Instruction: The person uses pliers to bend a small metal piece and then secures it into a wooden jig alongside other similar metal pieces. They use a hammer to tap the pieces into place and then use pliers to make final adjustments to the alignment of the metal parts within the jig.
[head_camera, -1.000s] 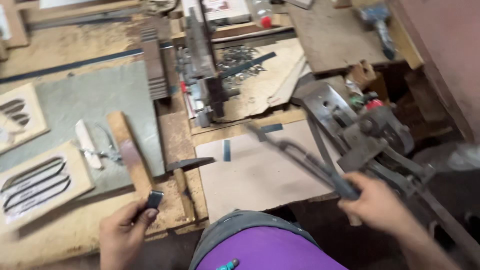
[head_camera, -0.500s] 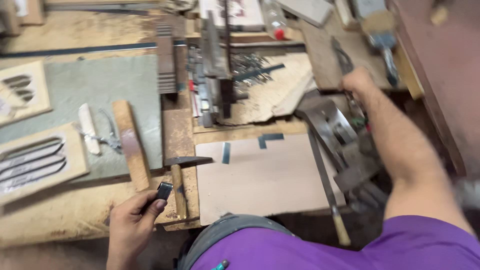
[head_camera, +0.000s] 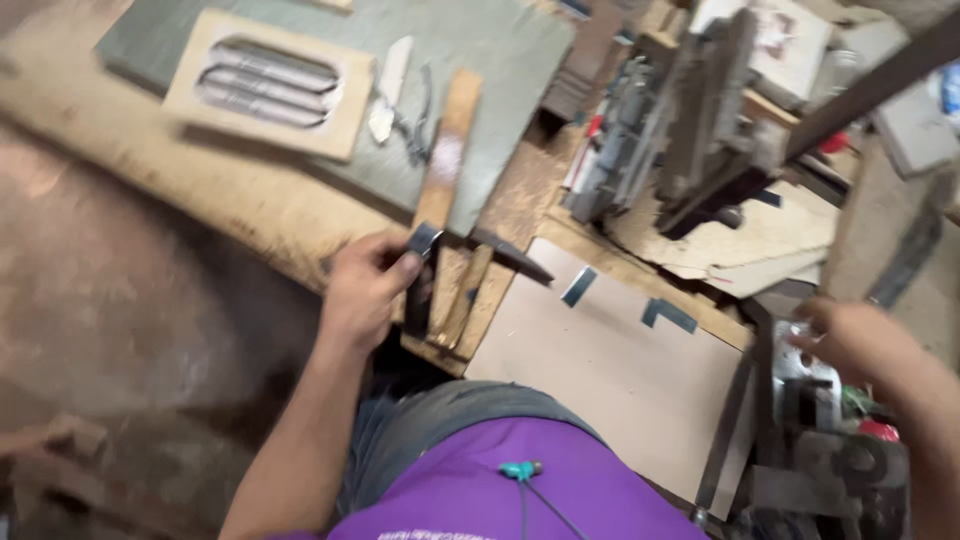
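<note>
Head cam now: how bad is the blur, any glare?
Head view: motion blur throughout, worst at the frame edges; the right hand smears on the grey metal press; the left hand pinching a small dark metal strip reads clearer; lighting soft, no harsh glare.

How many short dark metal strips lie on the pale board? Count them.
2: one dark strip near the pale board's upper left edge, another strip just right of it. More may be hidden.

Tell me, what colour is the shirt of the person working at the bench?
Purple; the shirt shows plainly at the bottom of the head view.
</note>
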